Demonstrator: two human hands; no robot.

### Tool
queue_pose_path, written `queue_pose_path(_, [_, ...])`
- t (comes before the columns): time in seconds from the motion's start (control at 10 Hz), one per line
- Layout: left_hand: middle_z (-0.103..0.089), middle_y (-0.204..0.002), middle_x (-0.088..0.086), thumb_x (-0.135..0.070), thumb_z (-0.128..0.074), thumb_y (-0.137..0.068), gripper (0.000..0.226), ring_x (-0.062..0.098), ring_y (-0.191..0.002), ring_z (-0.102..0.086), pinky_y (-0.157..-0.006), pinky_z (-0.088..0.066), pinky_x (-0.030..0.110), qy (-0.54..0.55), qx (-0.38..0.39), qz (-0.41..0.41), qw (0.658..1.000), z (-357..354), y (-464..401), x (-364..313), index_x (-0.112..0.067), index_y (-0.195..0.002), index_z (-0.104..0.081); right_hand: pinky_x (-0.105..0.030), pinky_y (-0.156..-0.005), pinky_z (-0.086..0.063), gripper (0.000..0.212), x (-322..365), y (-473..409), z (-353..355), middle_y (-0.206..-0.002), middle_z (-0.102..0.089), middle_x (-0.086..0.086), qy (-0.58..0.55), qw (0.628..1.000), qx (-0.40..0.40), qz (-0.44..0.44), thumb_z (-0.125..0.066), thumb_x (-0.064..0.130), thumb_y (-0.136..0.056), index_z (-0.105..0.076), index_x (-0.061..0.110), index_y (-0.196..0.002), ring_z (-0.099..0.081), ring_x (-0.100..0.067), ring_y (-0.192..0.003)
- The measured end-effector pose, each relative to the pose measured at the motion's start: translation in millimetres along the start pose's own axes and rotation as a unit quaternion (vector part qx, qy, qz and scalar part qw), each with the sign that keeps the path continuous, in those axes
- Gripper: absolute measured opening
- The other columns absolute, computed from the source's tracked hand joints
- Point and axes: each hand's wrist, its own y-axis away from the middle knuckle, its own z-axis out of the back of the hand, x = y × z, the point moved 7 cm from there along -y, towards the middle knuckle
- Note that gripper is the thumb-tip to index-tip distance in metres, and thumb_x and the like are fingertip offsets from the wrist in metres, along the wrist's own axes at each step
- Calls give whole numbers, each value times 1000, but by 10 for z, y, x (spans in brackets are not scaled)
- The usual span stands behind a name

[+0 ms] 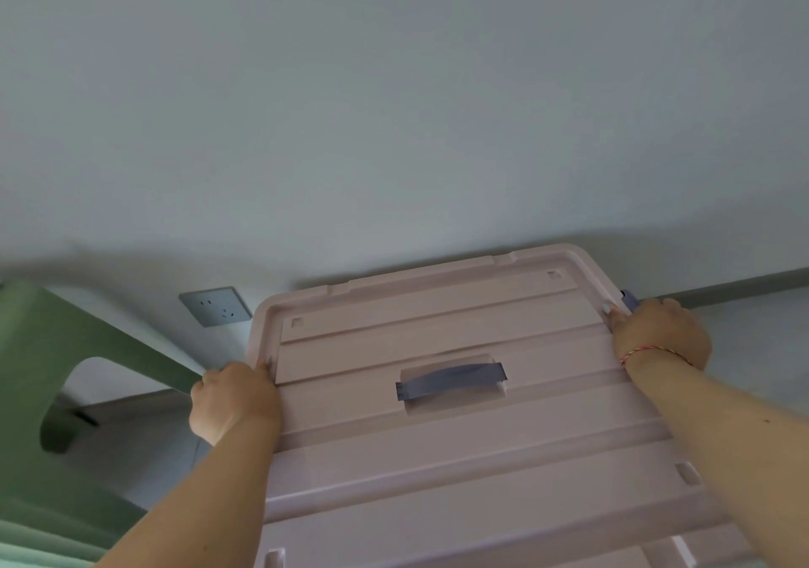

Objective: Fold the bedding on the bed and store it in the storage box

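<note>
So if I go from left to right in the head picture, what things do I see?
Green stool → socket → left hand → lid handle → right hand.

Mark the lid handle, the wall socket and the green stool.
lid handle (451, 380), head view, middle of the grey-blue strap
wall socket (215, 306), head view, centre of the grey faceplate
green stool (39, 340), head view, its side panel above the cutout

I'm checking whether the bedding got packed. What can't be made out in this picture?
- Head view: the box's inside and any bedding, hidden under the pink lid.
- Fingers of the left hand and right hand, curled over the lid's side edges.
- The lid's near edge, cut off by the frame's bottom.
</note>
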Motion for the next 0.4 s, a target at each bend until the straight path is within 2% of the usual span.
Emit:
queue_pose_path(0.3, [-54,-119,20,-43,-40,-99,53,36,-111,-50,-71,-45,43,16,8,1,1000,-60,-17,-10,3,-121,-54,-36,-81,-44,58,-1,10,-12,-115,-56,-18,12,1000,7,-12,-42,57,-90,-57,15,-127,-54,-35,-107])
queue_pose_path(0.4, [-52,-124,21,-42,-44,-97,53,38,-115,-48,-79,-46,46,82,22,5,996,-96,-31,37,2,-125,-52,-38,-80,-45,57,-45,12,30,-113,-58,-20,-79,996,12,-46,-47,56,-87,-61,9,-115,-56,-37,-105])
